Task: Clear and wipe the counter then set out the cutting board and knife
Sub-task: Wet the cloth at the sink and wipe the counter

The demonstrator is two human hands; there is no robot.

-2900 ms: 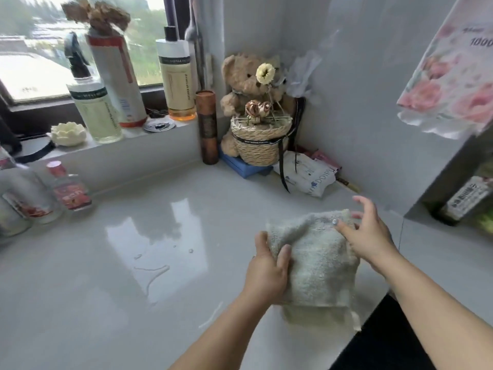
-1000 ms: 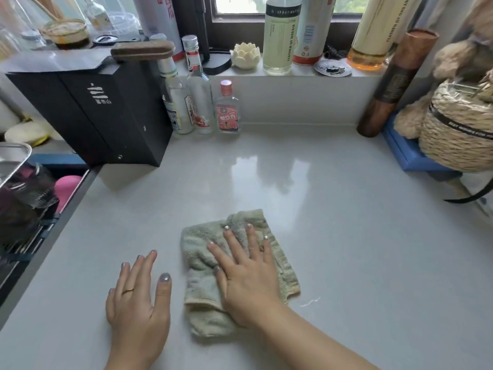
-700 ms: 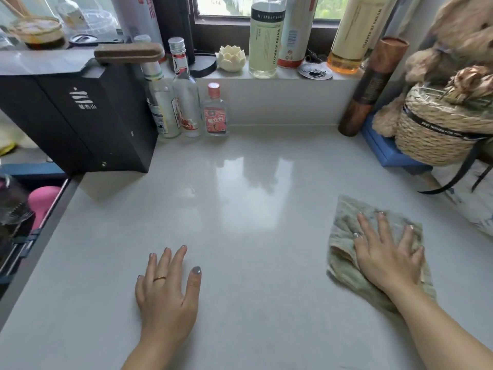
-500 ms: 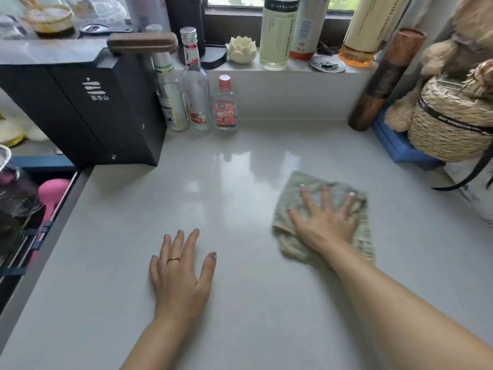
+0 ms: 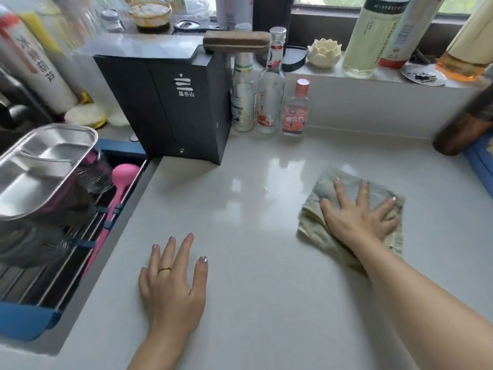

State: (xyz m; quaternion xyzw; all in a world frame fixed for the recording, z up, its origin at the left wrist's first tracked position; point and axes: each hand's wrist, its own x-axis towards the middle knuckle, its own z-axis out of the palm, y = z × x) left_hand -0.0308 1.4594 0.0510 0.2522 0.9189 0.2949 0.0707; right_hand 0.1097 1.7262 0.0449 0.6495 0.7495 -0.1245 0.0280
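Observation:
A pale green cloth [image 5: 326, 184] lies on the light grey counter [image 5: 253, 231], right of centre. My right hand [image 5: 357, 213] presses flat on top of it with the fingers spread. My left hand [image 5: 173, 284] rests palm down on the bare counter near the front, fingers apart, holding nothing. A black box [image 5: 173, 102] stands at the back left, and a brown wooden handle [image 5: 236, 42] lies across its top. I see no cutting board.
Three small bottles [image 5: 269, 86] stand beside the black box. Taller bottles [image 5: 370, 36] line the windowsill. A brown cylinder [image 5: 464, 124] and a blue box [image 5: 480, 161] sit at the right. On the left, a sink rack [image 5: 40, 265] holds a steel tray [image 5: 45, 161] and a pink utensil [image 5: 122, 177].
My right hand slid the cloth from the middle out to the right, then back toward the centre and farther back. My left hand stayed flat. The view has turned left.

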